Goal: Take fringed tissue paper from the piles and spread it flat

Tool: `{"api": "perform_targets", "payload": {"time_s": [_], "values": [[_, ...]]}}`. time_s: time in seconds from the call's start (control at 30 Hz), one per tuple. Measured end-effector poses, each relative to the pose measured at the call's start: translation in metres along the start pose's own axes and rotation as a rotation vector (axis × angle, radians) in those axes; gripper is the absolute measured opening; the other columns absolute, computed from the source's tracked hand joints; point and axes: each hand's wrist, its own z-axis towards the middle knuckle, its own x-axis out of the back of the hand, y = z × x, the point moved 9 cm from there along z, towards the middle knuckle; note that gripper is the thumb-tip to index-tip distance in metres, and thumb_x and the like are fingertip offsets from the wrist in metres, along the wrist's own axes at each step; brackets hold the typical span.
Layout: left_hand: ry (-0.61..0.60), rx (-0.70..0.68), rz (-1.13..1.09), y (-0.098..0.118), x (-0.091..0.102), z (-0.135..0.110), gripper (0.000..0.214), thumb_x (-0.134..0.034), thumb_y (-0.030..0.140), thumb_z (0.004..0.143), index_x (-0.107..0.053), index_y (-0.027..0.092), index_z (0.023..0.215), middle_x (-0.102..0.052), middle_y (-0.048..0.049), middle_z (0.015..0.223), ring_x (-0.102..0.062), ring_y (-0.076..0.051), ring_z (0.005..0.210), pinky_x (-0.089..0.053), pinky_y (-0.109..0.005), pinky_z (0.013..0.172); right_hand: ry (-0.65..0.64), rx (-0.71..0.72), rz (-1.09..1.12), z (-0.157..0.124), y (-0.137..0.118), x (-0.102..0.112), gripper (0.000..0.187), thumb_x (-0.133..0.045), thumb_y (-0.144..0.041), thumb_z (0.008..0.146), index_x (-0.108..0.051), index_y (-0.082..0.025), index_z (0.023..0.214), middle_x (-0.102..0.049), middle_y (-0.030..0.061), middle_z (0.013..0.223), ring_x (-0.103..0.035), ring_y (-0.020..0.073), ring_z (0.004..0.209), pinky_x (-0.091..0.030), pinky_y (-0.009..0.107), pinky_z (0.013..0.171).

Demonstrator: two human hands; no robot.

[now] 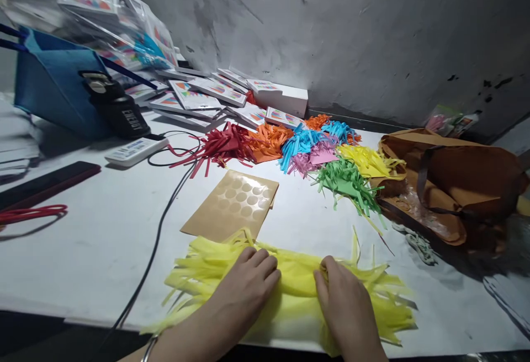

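- Pressing on a bundle of yellow fringed tissue paper (292, 282), my left hand (244, 287) had its fingers curled tight into the crumpled middle.
- My right hand (348, 301) pinched that same middle from the other side, fingers bent in, near the left hand but apart from it.
- The bundle lay at the near edge of the white table (83, 251), with its fringes fanning out both ways.
- Just behind it sat a tan sheet of round stickers (232, 202).
- Farther back lay heaps of coloured fringed paper (302, 144).

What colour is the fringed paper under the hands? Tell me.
Yellow: the fringed paper shows best in the head view.
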Motion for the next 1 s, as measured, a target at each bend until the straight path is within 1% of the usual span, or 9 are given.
{"api": "perform_targets", "payload": {"time_s": [0.03,0.1,0.23,0.3,0.43,0.57,0.8,0.93,1.0], "values": [[0.022,0.011,-0.017,-0.004,0.002,-0.002,0.017,-0.059,0.003,0.088,-0.059,0.020,0.083,-0.064,-0.0024,0.085,-0.055,-0.021,0.079,-0.038,-0.036,0.075,0.149,0.077,-0.008,-0.003,-0.007,0.013,0.005,-0.059,-0.024,0.093,-0.062,-0.020,0.095,-0.071,0.0085,0.085,-0.068,0.0277,0.079,-0.042,0.038,0.071],[0.072,0.014,-0.074,-0.007,0.009,-0.005,0.017,-0.055,0.005,0.091,-0.060,0.020,0.086,-0.064,-0.0021,0.084,-0.054,-0.021,0.078,-0.037,-0.037,0.076,0.342,0.314,0.012,-0.015,-0.030,0.029,0.028,-0.059,-0.030,0.095,-0.060,-0.014,0.118,-0.069,0.0168,0.112,-0.063,0.0330,0.103,-0.039,0.048,0.092],[0.164,-0.055,-0.194,0.004,0.027,-0.012,0.020,-0.044,0.010,0.100,-0.062,0.019,0.097,-0.067,-0.0035,0.091,-0.054,-0.021,0.083,-0.036,-0.037,0.081,0.319,0.573,0.175,-0.036,-0.058,0.021,0.025,-0.041,-0.016,0.102,-0.064,-0.014,0.112,-0.071,0.0085,0.100,-0.062,0.0237,0.095,-0.033,0.044,0.098],[0.175,-0.105,-0.221,0.010,0.028,-0.016,0.022,-0.041,0.013,0.102,-0.062,0.019,0.098,-0.069,-0.0025,0.092,-0.055,-0.021,0.085,-0.034,-0.038,0.088,0.317,0.573,0.236,-0.043,-0.057,0.014,0.030,-0.035,-0.010,0.101,-0.065,-0.014,0.104,-0.070,0.0059,0.088,-0.061,0.0206,0.085,-0.036,0.041,0.093],[0.169,-0.112,-0.242,0.009,0.019,-0.024,0.019,-0.046,0.017,0.102,-0.061,0.020,0.091,-0.068,0.0005,0.086,-0.055,-0.019,0.082,-0.031,-0.037,0.090,0.261,0.537,0.317,-0.050,-0.045,0.005,0.032,-0.033,-0.017,0.103,-0.064,-0.017,0.106,-0.067,0.0075,0.095,-0.058,0.0220,0.090,-0.038,0.040,0.089],[0.104,0.029,-0.185,-0.005,0.009,-0.017,0.021,-0.051,0.012,0.099,-0.060,0.020,0.082,-0.067,-0.0001,0.084,-0.055,-0.020,0.080,-0.032,-0.038,0.084,0.227,0.377,0.358,-0.042,-0.027,0.004,0.025,-0.037,-0.020,0.103,-0.062,-0.021,0.100,-0.062,0.0046,0.090,-0.055,0.0211,0.086,-0.036,0.040,0.088],[-0.119,0.272,-0.049,-0.021,-0.005,0.000,0.019,-0.056,0.013,0.096,-0.065,0.017,0.079,-0.066,-0.0060,0.088,-0.056,-0.026,0.083,-0.036,-0.043,0.080,0.222,0.084,0.102,-0.029,-0.008,0.006,0.022,-0.044,-0.017,0.098,-0.054,-0.023,0.080,-0.059,0.0034,0.079,-0.054,0.0252,0.080,-0.033,0.045,0.082],[-0.098,0.281,-0.071,-0.021,-0.005,0.001,0.015,-0.061,0.013,0.091,-0.063,0.018,0.077,-0.065,-0.0056,0.088,-0.054,-0.026,0.084,-0.037,-0.043,0.079,0.362,0.232,0.167,-0.031,-0.027,0.025,0.020,-0.045,-0.013,0.097,-0.062,-0.018,0.107,-0.064,0.0100,0.101,-0.056,0.0276,0.098,-0.032,0.052,0.096],[-0.058,0.262,-0.100,-0.021,-0.003,0.000,0.016,-0.062,0.012,0.090,-0.062,0.018,0.075,-0.064,-0.0048,0.086,-0.054,-0.026,0.083,-0.037,-0.042,0.078,0.333,0.367,0.270,-0.032,-0.042,0.023,0.019,-0.045,-0.016,0.100,-0.063,-0.018,0.106,-0.065,0.0077,0.096,-0.057,0.0244,0.094,-0.032,0.048,0.096]]}}
